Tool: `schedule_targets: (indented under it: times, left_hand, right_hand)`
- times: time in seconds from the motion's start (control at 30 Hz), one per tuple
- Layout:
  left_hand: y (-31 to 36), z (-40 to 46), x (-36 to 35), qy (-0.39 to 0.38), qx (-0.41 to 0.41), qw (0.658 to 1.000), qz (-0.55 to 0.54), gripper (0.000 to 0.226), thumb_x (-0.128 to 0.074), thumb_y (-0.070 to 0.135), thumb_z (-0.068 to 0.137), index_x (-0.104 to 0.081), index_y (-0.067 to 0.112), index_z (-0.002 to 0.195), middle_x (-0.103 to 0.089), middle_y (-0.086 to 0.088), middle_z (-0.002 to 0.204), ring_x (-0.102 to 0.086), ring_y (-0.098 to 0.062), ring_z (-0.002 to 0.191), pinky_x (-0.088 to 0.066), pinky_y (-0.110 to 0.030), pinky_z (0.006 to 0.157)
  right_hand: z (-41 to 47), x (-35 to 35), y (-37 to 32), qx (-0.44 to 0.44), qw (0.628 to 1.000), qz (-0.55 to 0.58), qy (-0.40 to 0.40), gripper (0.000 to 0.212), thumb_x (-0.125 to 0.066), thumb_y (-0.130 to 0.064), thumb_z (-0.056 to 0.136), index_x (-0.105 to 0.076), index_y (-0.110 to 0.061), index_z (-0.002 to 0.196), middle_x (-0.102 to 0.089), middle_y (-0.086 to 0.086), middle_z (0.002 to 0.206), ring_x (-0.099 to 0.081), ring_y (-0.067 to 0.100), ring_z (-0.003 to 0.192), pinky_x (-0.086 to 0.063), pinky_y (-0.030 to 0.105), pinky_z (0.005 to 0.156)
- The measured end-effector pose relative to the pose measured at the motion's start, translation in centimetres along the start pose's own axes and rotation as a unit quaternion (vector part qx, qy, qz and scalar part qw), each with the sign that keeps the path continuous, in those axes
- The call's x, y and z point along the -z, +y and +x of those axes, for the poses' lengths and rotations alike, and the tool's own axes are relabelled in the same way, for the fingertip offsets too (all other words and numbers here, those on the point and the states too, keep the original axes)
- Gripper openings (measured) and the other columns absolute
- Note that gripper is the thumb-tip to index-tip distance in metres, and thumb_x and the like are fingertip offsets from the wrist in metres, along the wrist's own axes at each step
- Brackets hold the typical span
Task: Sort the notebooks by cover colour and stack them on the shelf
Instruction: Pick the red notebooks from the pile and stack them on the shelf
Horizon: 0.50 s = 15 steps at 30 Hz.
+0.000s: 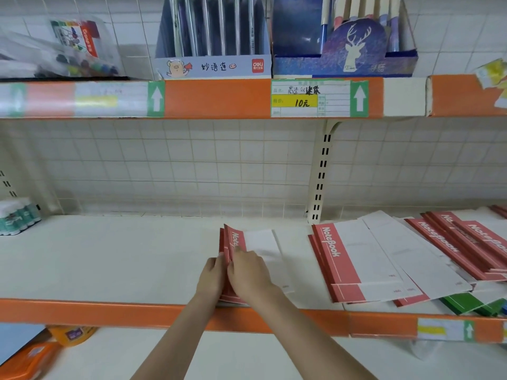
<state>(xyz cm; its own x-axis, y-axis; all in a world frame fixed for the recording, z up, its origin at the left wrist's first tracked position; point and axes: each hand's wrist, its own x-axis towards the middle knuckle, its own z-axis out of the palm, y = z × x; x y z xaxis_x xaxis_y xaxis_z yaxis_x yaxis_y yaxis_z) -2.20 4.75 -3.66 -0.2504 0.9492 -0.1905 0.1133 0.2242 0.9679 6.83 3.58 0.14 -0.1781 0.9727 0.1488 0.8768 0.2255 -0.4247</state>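
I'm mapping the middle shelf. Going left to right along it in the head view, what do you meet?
Glue sticks → left hand → right hand, both on the red stack → loose red notebooks → green notebooks.

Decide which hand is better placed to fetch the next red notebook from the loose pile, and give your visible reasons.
The right hand, probably. The loose pile lies to the right of the small red stack both hands are on. The left hand is at the stack's left edge and could steady it.

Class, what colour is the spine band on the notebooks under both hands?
Red with white lettering, on the white-covered notebooks; head view.
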Motion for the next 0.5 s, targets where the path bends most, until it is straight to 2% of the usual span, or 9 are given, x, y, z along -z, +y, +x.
schedule_targets:
  times: [0.07, 0.17, 0.27, 0.33, 0.4, 0.43, 0.5]
  left_hand:
    - [-0.2, 0.2, 0.0, -0.008, 0.008, 1.0, 0.008, 0.035, -0.045, 0.029, 0.097, -0.053, 0.003, 0.121, -0.062, -0.014, 0.114, -0.06, -0.029, 0.105, -0.046, -0.041, 0.096]
    - [-0.4, 0.4, 0.1, -0.018, 0.016, 0.999, 0.024, 0.034, -0.053, 0.011, 0.091, -0.049, 0.0, 0.124, -0.062, -0.018, 0.112, -0.061, -0.03, 0.099, -0.048, -0.034, 0.084]
    - [-0.4, 0.2, 0.3, -0.029, 0.015, 0.999, 0.007, 0.039, -0.057, -0.004, 0.085, -0.05, 0.001, 0.123, -0.063, -0.017, 0.11, -0.062, -0.031, 0.093, -0.048, -0.032, 0.075]
    - [-0.3, -0.1, 0.6, -0.041, 0.008, 0.999, -0.031, 0.035, -0.06, 0.0, 0.087, -0.05, 0.009, 0.12, -0.065, -0.011, 0.107, -0.065, -0.028, 0.091, -0.05, -0.031, 0.071]
    - [-0.3, -0.6, 0.9, -0.058, -0.026, 0.997, -0.046, 0.029, -0.059, 0.008, 0.091, -0.05, 0.021, 0.115, -0.066, -0.001, 0.103, -0.066, -0.019, 0.088, -0.051, -0.028, 0.068]
    - [-0.3, -0.9, 1.0, -0.066, -0.053, 0.995, -0.047, 0.028, -0.058, 0.008, 0.092, -0.049, 0.027, 0.112, -0.068, 0.002, 0.1, -0.066, -0.014, 0.086, -0.051, -0.026, 0.067]
    - [0.0, -1.3, 1.1, -0.08, -0.116, 0.989, -0.041, 0.032, -0.055, 0.005, 0.093, -0.048, 0.032, 0.109, -0.07, 0.005, 0.095, -0.068, -0.008, 0.082, -0.053, -0.022, 0.066]
  right_hand:
    - [0.1, -0.2, 0.0, 0.005, 1.0, -0.006, -0.001, 0.03, -0.035, -0.012, 0.096, -0.046, -0.001, 0.122, -0.06, 0.021, 0.112, -0.058, 0.037, 0.103, -0.043, 0.035, 0.076]
    - [0.2, -0.1, 0.5, -0.002, 1.0, 0.023, -0.017, 0.035, -0.037, -0.012, 0.096, -0.041, -0.003, 0.129, -0.061, 0.02, 0.112, -0.058, 0.036, 0.104, -0.045, 0.035, 0.08]
    - [0.1, 0.4, 2.0, -0.025, 0.997, 0.077, -0.008, 0.036, -0.042, -0.014, 0.094, -0.041, -0.005, 0.129, -0.061, 0.017, 0.114, -0.059, 0.033, 0.104, -0.048, 0.034, 0.081]
    - [0.1, 0.9, 3.5, -0.049, 0.995, 0.08, 0.028, 0.047, -0.045, -0.017, 0.095, -0.032, -0.006, 0.139, -0.053, 0.014, 0.128, -0.057, 0.029, 0.113, -0.048, 0.036, 0.09]
    - [-0.1, 1.6, 5.2, -0.082, 0.991, 0.09, 0.06, 0.067, -0.049, -0.022, 0.095, -0.013, -0.009, 0.149, -0.041, 0.013, 0.142, -0.054, 0.028, 0.117, -0.046, 0.035, 0.095]
    - [-0.2, 2.0, 5.9, -0.104, 0.984, 0.126, 0.066, 0.074, -0.051, -0.024, 0.094, -0.007, -0.01, 0.151, -0.044, 0.012, 0.139, -0.058, 0.025, 0.111, -0.048, 0.033, 0.091]
    - [-0.1, 2.9, 6.9, -0.144, 0.96, 0.231, 0.068, 0.074, -0.055, -0.024, 0.09, -0.013, -0.013, 0.15, -0.06, 0.0, 0.106, -0.063, 0.013, 0.084, -0.051, 0.026, 0.073]
